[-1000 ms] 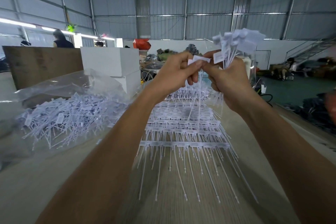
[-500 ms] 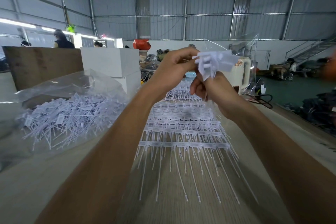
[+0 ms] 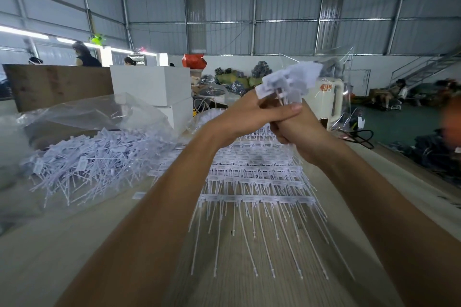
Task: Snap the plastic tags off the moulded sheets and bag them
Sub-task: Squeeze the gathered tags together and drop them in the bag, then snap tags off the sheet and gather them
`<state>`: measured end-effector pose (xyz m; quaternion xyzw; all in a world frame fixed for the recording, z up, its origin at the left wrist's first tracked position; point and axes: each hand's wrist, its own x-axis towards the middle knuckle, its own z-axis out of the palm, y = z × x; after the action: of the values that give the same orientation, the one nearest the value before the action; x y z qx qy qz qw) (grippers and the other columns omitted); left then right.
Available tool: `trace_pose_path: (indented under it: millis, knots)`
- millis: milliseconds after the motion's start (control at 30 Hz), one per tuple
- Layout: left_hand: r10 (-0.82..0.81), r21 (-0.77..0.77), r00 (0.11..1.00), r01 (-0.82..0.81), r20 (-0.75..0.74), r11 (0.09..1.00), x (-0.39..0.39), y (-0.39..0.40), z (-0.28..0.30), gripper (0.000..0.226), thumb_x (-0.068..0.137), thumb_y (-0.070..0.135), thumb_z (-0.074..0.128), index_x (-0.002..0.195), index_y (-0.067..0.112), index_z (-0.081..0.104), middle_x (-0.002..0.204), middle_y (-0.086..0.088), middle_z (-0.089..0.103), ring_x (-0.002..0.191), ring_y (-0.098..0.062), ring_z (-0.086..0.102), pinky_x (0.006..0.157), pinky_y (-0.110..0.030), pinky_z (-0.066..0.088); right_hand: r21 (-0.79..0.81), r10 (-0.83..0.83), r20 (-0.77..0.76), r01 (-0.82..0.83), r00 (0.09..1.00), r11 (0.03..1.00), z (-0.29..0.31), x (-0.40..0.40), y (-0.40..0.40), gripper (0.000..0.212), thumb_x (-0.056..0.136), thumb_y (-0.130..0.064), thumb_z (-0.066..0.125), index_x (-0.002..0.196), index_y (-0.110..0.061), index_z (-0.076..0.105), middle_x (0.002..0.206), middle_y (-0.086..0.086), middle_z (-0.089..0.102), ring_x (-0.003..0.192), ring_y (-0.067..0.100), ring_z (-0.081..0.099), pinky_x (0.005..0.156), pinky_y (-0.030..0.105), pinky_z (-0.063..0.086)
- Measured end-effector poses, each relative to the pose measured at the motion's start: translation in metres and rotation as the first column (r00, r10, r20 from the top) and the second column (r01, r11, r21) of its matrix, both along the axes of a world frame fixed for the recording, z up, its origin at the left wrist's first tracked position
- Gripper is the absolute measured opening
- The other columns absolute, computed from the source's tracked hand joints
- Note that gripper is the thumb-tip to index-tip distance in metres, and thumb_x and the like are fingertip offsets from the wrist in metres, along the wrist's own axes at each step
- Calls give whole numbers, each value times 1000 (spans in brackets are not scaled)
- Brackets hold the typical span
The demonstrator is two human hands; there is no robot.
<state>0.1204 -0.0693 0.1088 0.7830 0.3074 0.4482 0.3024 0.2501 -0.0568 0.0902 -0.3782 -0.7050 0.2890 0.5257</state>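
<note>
Since 1 s ago, the left hand (image 3: pixel 247 117) has moved from pinching 1 tag to pressing straight fingers (image 3: pixel 287 110) on the tag bundle (image 3: pixel 289 80); right hand (image 3: pixel 303 136) fingers stay clenched around its stems. Bagging follows.

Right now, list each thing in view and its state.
Left hand: fingers straight, pressed against the bundle.
Right hand: grips the stems.
Bundle of white plastic tags: held upright, blurred.
Clear plastic bag: open, holding loose tags.
White moulded sheets: stacked flat on the wooden table.
</note>
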Motion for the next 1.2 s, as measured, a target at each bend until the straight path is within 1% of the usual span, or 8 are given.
trace_pose_path:
  millis: [167, 367, 500, 633, 800, 967, 1033, 1200]
  knots:
    - [25, -20, 999, -24, 31, 1000, 2, 2, -2, 32, 92, 34, 70, 123, 27, 68, 122, 9, 71, 118, -8, 64, 104, -37, 50, 104, -71, 56, 65, 996, 992, -4, -14, 3, 35, 106, -5, 39, 80, -24, 51, 56, -12, 48, 43, -6, 48, 46, 12, 32]
    - [155, 161, 964, -192, 216, 968, 12, -5, 6, 6, 93, 29, 69, 99, 29, 71, 94, 12, 76, 91, 1, 71, 81, -16, 55, 140, 49, -11, -47, 999, 989, 6, -12, -4, 26, 104, -6, 41, 84, -16, 55, 44, -13, 45, 41, 5, 37, 42, 21, 30]
    - [199, 135, 874, -284, 443, 949, 9, -10, 16, 23, 103, 20, 56, 80, 19, 62, 62, 3, 69, 67, -15, 73, 70, -28, 60, 122, 188, 7, -187, 982, 975, 2, -6, -5, 27, 101, -14, 56, 75, -20, 60, 51, -6, 50, 45, 11, 44, 43, 24, 37]
    - [302, 50, 740, -412, 601, 910, -21, -16, 36, 32, 108, 25, 43, 78, 15, 48, 47, 6, 41, 38, -9, 42, 48, -29, 42, 93, 79, 311, -113, 947, 989, -29, -11, 10, 25, 96, -39, 63, 116, -25, 68, 104, -9, 69, 87, 6, 68, 76, 27, 56]
    - [502, 210, 765, -611, 403, 763, -55, -38, 47, 34, 107, 25, 42, 75, 19, 50, 59, 6, 45, 41, -2, 38, 49, -28, 35, 71, -94, 791, 63, 604, 996, -112, 2, 34, 49, 102, -39, 53, 148, -24, 48, 159, 1, 37, 148, 18, 30, 120, 32, 21]
    - [750, 365, 634, -754, 188, 546, -137, -76, 36, 36, 108, 25, 41, 73, 26, 50, 67, 9, 49, 48, 8, 48, 50, -9, 38, 82, -81, 701, 32, 708, 996, -136, 12, 44, 32, 98, -28, 62, 130, -21, 68, 140, 3, 60, 133, 24, 52, 112, 33, 33]
    - [819, 175, 539, -841, 198, 511, -188, -85, 30, 31, 107, 25, 43, 79, 19, 54, 65, 5, 49, 37, 3, 42, 38, -13, 34, 102, -100, 716, 39, 691, 994, -139, 12, 51, 31, 100, -29, 59, 129, -24, 69, 141, 0, 59, 135, 21, 50, 114, 34, 32]
    - [778, -398, 603, -766, -174, 505, -290, -69, -6, 26, 108, 17, 42, 86, 7, 52, 44, 7, 34, 34, -5, 26, 32, -18, 20, 104, -121, 696, 67, 708, 992, -144, 14, 57, 27, 101, -31, 57, 124, -31, 71, 139, -7, 61, 131, 18, 54, 111, 39, 40]
